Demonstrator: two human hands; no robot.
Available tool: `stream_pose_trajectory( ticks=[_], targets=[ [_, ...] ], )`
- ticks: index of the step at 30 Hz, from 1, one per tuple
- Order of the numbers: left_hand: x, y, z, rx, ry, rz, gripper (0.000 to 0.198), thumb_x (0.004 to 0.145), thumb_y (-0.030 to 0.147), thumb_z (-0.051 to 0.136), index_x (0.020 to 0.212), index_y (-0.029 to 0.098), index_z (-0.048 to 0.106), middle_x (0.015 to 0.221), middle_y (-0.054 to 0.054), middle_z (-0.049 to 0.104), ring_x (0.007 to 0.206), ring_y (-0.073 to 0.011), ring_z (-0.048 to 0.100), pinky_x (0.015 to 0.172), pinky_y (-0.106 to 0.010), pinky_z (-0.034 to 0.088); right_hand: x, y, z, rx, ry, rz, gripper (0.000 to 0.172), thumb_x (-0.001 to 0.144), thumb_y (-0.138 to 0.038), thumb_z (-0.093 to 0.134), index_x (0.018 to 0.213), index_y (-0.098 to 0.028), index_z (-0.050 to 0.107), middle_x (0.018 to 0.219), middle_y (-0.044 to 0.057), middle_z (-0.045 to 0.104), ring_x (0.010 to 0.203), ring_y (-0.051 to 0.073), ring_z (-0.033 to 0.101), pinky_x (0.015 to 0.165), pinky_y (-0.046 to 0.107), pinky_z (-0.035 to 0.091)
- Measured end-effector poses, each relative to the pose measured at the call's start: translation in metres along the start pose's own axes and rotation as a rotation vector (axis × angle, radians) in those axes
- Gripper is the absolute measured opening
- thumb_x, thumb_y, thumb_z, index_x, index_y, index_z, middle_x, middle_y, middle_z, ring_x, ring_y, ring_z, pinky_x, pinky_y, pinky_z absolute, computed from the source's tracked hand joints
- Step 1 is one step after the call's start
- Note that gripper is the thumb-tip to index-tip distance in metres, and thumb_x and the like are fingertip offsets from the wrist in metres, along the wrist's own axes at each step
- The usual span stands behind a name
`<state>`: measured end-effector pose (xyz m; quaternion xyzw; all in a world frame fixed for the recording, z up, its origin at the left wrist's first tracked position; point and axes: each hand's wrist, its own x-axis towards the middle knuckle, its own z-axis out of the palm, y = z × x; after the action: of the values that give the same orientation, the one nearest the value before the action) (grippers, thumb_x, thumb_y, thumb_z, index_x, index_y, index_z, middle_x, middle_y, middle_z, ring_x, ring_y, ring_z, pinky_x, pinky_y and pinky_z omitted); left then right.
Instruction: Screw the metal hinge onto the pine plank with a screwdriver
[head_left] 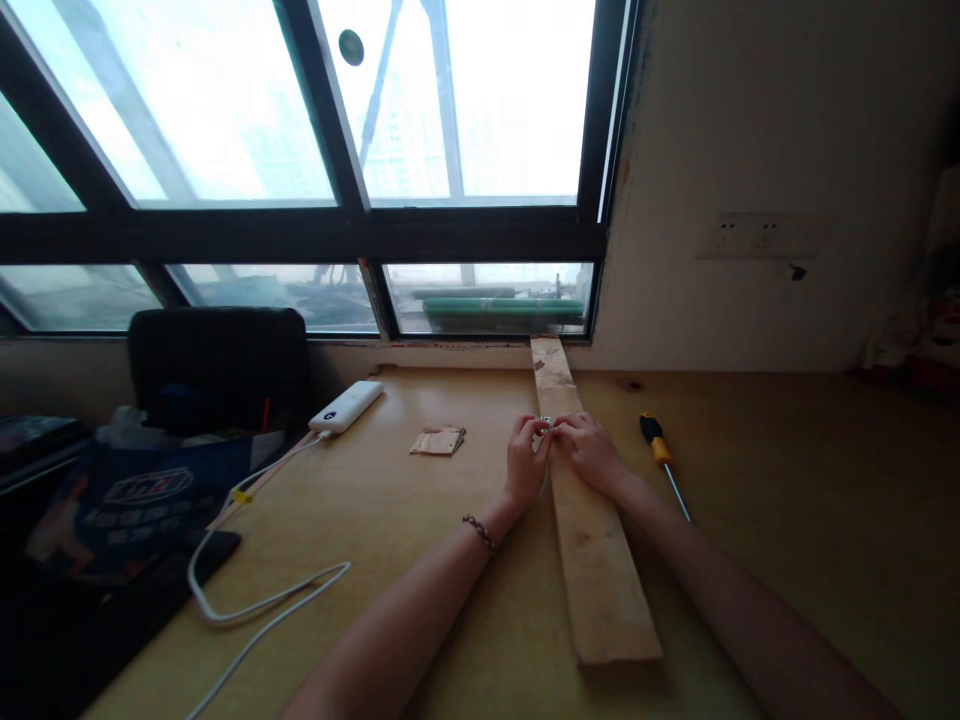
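Observation:
A long wooden board point(600, 560) lies across the table, its far end at the window sill. Over its far half my two hands meet. My left hand point(528, 455), with a bracelet at the wrist, pinches a small shiny metal piece point(547, 424) whose kind I cannot make out. The fingertips of my right hand point(589, 450) close on the same piece from the other side, while that hand rests on the board. To the right of the board lies a screwdriver point(655, 438) with a black and yellow handle.
A small stack of thin brownish pieces point(438, 440) lies left of the board. Behind it is a white power bank point(347, 406) with a white cable point(255, 610) running along the table point(420, 560). A black chair point(217, 350) and a blue bag point(150, 500) stand at the left.

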<state>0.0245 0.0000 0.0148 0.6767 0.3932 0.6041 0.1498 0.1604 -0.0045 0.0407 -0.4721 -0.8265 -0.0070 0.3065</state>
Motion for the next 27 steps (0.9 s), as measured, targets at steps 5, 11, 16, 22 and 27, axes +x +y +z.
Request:
stream_pose_trajectory(
  ticks=[5, 11, 16, 22, 27],
  targets=[
    [0.005, -0.006, -0.001, -0.127, 0.101, -0.141, 0.012, 0.083, 0.026, 0.045, 0.087, 0.016, 0.050, 0.086, -0.006, 0.056, 0.079, -0.0129, 0.055, 0.072, -0.027, 0.045, 0.000, 0.000, 0.000, 0.007, -0.008, 0.002, 0.025, 0.083, -0.011, 0.043, 0.095, -0.024, 0.062, 0.103, 0.000, 0.060, 0.095, 0.017, 0.045, 0.084, 0.029, 0.035],
    [0.019, -0.032, -0.023, -0.141, 0.080, -0.388, 0.014, 0.080, 0.027, 0.046, 0.080, 0.014, 0.051, 0.074, -0.006, 0.061, 0.063, -0.0131, 0.059, 0.056, -0.024, 0.046, -0.001, 0.000, -0.001, 0.000, -0.023, 0.014, 0.029, 0.081, -0.007, 0.043, 0.096, -0.024, 0.062, 0.104, 0.001, 0.060, 0.096, 0.017, 0.045, 0.084, 0.029, 0.034],
    [0.018, -0.038, -0.064, 0.424, -0.135, -0.334, 0.017, 0.079, 0.028, 0.048, 0.076, 0.016, 0.060, 0.067, -0.005, 0.063, 0.065, -0.0157, 0.059, 0.063, -0.026, 0.043, -0.001, 0.001, -0.001, -0.002, -0.024, 0.014, 0.030, 0.080, -0.006, 0.043, 0.096, -0.024, 0.061, 0.105, 0.001, 0.059, 0.096, 0.017, 0.044, 0.084, 0.028, 0.034],
    [0.008, -0.041, -0.096, 0.829, -0.316, -0.214, 0.020, 0.081, 0.021, 0.043, 0.081, 0.016, 0.062, 0.079, -0.009, 0.064, 0.077, -0.0172, 0.057, 0.071, -0.027, 0.040, -0.002, -0.001, -0.002, -0.028, -0.029, 0.035, 0.028, 0.081, -0.008, 0.042, 0.095, -0.023, 0.061, 0.105, 0.001, 0.059, 0.097, 0.017, 0.044, 0.082, 0.028, 0.033],
    [0.005, -0.050, -0.097, 0.913, -0.341, -0.157, 0.021, 0.080, 0.015, 0.040, 0.079, 0.014, 0.061, 0.087, -0.010, 0.059, 0.083, -0.0174, 0.054, 0.076, -0.027, 0.040, -0.002, -0.002, -0.003, -0.054, -0.038, 0.044, 0.027, 0.082, -0.010, 0.042, 0.095, -0.024, 0.061, 0.107, 0.002, 0.059, 0.097, 0.018, 0.045, 0.079, 0.028, 0.033]
  ],
)
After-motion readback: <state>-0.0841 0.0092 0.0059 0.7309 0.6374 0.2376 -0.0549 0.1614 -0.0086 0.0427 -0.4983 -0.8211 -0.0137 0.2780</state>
